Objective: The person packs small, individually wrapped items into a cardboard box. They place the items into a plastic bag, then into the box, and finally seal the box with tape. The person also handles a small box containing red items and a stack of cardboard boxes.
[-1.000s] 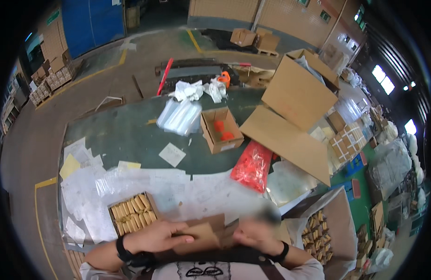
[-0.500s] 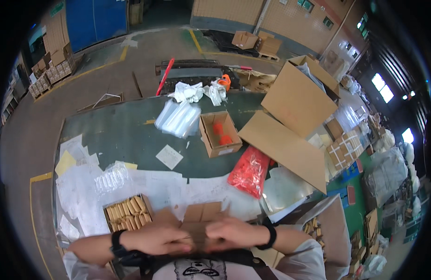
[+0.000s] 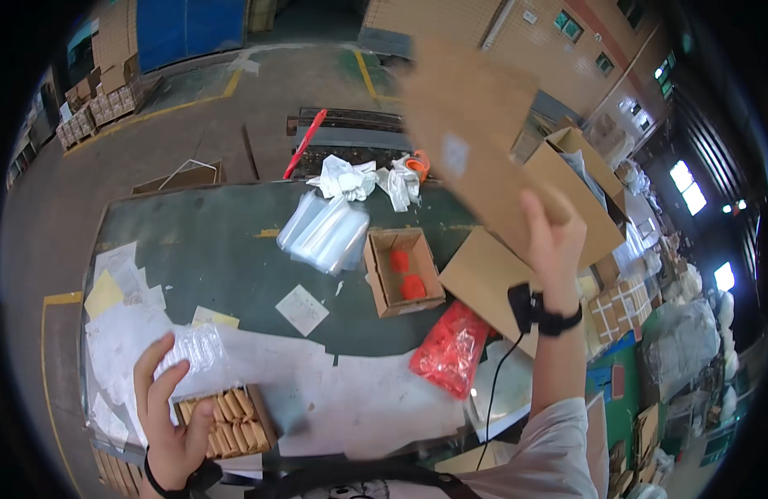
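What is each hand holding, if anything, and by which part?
Right hand: a cardboard piece, gripped near its lower end. Left hand: spread open, nothing visibly held.

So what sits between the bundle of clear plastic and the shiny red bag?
A small open cardboard box with two red things inside, seen in the head view.

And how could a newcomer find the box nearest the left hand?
Find the green table, then its near left part. By the left hand sits a small open box. Its tan packets set it apart from the box with red pieces.
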`<state>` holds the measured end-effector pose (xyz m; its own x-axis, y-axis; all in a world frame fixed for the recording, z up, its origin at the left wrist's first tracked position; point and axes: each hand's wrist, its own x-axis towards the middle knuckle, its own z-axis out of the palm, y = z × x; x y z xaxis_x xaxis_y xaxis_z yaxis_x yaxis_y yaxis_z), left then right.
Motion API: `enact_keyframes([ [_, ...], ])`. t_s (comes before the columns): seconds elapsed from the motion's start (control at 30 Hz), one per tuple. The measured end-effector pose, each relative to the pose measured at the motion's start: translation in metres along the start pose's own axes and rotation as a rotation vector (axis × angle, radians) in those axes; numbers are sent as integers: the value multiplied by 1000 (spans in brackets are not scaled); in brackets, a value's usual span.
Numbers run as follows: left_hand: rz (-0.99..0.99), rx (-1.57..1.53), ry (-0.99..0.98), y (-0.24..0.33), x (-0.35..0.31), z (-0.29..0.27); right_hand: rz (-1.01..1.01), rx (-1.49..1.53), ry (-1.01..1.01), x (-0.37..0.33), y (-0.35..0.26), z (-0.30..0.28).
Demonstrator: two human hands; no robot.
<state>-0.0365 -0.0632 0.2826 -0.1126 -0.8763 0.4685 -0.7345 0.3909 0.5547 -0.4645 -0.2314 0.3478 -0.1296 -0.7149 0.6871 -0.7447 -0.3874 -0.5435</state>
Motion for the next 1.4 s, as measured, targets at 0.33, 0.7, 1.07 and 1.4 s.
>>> enact_keyframes([
  [0.33, -562, 176, -31, -52, -70, 14, 146, -428, 429, 202, 284, 80],
  [0.7, -592, 121, -100, -77, -71, 4, 42, 143, 94, 156, 176, 33],
  [1.07, -725, -13, -90, -127, -205, -9, 24, 490, -1313, -290, -142, 185],
  [1.4, -738, 304, -415, -140, -156, 41, 108, 67, -1021, -356, -187, 243],
])
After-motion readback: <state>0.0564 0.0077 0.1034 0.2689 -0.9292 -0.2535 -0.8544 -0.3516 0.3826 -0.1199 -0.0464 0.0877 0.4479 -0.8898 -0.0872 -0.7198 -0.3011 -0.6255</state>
